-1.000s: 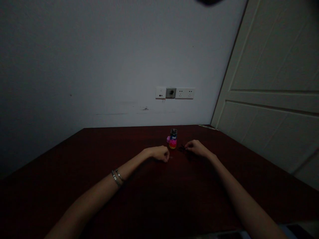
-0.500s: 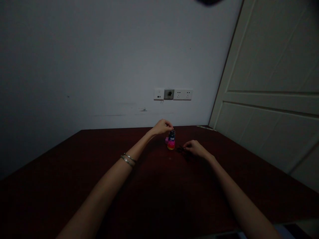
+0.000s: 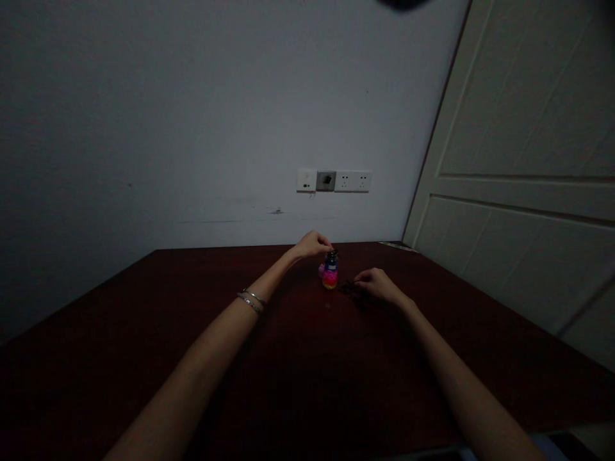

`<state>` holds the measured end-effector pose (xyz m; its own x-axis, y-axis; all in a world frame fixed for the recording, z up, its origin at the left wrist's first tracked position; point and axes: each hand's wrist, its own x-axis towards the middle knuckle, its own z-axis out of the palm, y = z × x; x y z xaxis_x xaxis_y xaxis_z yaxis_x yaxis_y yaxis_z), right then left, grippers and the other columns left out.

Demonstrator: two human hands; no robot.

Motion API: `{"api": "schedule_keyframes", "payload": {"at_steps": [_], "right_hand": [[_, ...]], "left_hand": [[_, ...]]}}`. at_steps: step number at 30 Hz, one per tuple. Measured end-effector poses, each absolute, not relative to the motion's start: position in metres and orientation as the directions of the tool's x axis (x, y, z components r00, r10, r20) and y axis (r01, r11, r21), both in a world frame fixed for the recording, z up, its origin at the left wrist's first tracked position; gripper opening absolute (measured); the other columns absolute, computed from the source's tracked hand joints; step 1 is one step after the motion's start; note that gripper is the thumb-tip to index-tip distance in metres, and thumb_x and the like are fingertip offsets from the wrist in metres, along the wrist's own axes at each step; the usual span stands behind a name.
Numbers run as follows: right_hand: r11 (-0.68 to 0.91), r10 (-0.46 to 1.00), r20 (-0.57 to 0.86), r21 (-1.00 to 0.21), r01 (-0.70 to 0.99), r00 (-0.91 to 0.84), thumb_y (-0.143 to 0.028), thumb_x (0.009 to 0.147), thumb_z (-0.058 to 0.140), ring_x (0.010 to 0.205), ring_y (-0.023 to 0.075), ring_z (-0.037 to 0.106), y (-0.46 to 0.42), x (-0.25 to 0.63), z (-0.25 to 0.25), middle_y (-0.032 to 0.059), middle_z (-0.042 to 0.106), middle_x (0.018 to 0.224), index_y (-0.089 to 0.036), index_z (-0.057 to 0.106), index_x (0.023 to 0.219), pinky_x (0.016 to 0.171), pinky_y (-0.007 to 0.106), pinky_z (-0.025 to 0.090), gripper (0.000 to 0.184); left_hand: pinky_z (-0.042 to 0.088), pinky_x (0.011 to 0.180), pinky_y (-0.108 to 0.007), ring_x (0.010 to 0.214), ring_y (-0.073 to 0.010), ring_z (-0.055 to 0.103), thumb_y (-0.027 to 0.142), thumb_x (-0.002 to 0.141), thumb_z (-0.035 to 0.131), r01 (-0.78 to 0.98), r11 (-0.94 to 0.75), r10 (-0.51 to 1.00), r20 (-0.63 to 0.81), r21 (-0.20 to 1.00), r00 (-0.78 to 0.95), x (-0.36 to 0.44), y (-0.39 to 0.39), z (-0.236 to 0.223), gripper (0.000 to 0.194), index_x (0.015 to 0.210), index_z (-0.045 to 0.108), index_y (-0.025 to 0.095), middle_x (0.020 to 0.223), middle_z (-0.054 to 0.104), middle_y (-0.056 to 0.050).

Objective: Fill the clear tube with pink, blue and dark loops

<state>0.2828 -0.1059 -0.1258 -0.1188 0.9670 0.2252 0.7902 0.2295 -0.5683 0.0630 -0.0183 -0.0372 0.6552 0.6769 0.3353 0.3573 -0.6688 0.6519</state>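
Near the far side of the dark red table (image 3: 298, 346) a small clear jar (image 3: 330, 269) stands upright, with layers of blue, pink and yellow inside. Just over its mouth is my left hand (image 3: 311, 244), fingers pinched together; what they hold, if anything, is too small to make out. To the right of the jar lies a little heap of dark small pieces (image 3: 346, 287). My right hand (image 3: 377, 284) rests at that heap with thumb and fingers pinched at its edge. A pink object (image 3: 321, 271) sits against the jar's left side, partly hidden.
Behind the table rises a pale wall (image 3: 216, 115) with a row of sockets (image 3: 352, 181). On the right a white panelled door (image 3: 519, 160) slants alongside the table. A thin strip (image 3: 398, 246) lies at the far right edge of the table.
My left fingers have shifted very slightly left at the jar's mouth, so more of its rim shows. My right hand stays nearly still at the dark heap.
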Motion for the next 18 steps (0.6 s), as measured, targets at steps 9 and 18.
{"api": "schedule_keyframes", "payload": {"at_steps": [9, 18], "right_hand": [[0.221, 0.952, 0.305, -0.705, 0.674, 0.007, -0.036, 0.067, 0.057, 0.077, 0.0204, 0.062, -0.100, 0.281, -0.123, 0.0062, 0.069, 0.082, -0.014, 0.069, 0.082, 0.068, 0.027, 0.046, 0.029], [0.335, 0.895, 0.444, -0.725, 0.601, 0.037, -0.036, 0.065, 0.060, 0.077, 0.0196, 0.061, -0.095, 0.271, -0.082, 0.0077, 0.069, 0.082, -0.014, 0.069, 0.080, 0.070, 0.029, 0.046, 0.028]], "left_hand": [[0.037, 0.056, -0.021, 0.058, -0.0101, 0.049, 0.038, 0.071, 0.051, 0.287, -0.429, 0.899, 0.374, 0.857, 0.227, 0.027, -0.007, -0.098, 0.035, 0.083, 0.064, 0.009, 0.063, 0.058, -0.001], [0.035, 0.053, -0.020, 0.056, -0.0102, 0.047, 0.039, 0.074, 0.048, 0.324, -0.295, 0.955, 0.271, 0.899, 0.118, 0.008, -0.006, -0.146, 0.033, 0.081, 0.062, 0.010, 0.057, 0.052, 0.000]]}}
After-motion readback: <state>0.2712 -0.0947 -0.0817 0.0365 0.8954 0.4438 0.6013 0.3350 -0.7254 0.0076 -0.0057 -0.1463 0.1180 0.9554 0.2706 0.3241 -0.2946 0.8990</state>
